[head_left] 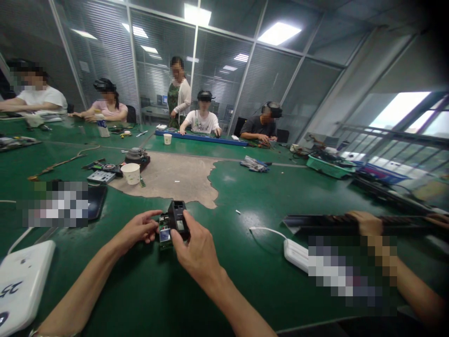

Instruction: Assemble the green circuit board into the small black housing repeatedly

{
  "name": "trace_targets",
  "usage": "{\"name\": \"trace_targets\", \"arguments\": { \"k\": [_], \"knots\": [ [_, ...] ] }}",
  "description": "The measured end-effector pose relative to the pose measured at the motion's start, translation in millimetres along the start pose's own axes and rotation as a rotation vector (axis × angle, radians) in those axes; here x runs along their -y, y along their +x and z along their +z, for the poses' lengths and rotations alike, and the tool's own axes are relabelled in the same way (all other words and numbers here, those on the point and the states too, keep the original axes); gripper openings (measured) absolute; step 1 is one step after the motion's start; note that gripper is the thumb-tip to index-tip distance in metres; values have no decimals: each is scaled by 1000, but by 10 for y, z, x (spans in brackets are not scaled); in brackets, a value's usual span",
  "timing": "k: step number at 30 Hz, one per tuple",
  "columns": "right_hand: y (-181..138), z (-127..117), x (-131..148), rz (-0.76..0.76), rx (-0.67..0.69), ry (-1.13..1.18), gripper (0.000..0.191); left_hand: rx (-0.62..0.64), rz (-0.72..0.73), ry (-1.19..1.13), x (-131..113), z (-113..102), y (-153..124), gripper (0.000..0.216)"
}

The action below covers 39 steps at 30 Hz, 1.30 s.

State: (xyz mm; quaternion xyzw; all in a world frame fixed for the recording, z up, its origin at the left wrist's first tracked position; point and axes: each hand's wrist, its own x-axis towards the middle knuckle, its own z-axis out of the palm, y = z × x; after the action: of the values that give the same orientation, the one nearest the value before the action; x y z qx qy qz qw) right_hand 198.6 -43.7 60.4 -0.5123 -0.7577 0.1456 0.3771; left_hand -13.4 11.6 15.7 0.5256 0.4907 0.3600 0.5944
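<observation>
A small black electronic device with an exposed circuit board (179, 220) is in front of me over the green table. My right hand (196, 238) grips it from the right, thumb across the near end and fingers along the far side. On the other side, my left hand (142, 228) has its fingers bent against the board's left edge, the index finger reaching over the top. A silvery square part (165, 235) shows on the near end of the board. The device's underside is hidden.
A paper cup (131, 173) stands among loose electronic parts (101, 175) at left. White power banks (26, 285) lie on both sides. At right, another person's hand (366, 223) rests on a long black part (322, 223). Gloves (255, 164) and a green basket (329, 167) sit farther back.
</observation>
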Motion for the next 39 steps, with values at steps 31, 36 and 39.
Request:
{"name": "trace_targets", "arguments": {
  "k": [31, 36, 39],
  "knots": [
    [-19, 320, 137, -32, 278, -296, 55, -18, -35, 38, 115, -124, 36, 69],
    [-52, 389, 91, -48, 248, -302, 52, -9, 13, 0, 86, -115, 16, 64],
    [-67, 400, 84, -52, 236, -301, 52, 8, -33, -9, 69, -99, 1, 66]
  ]
}}
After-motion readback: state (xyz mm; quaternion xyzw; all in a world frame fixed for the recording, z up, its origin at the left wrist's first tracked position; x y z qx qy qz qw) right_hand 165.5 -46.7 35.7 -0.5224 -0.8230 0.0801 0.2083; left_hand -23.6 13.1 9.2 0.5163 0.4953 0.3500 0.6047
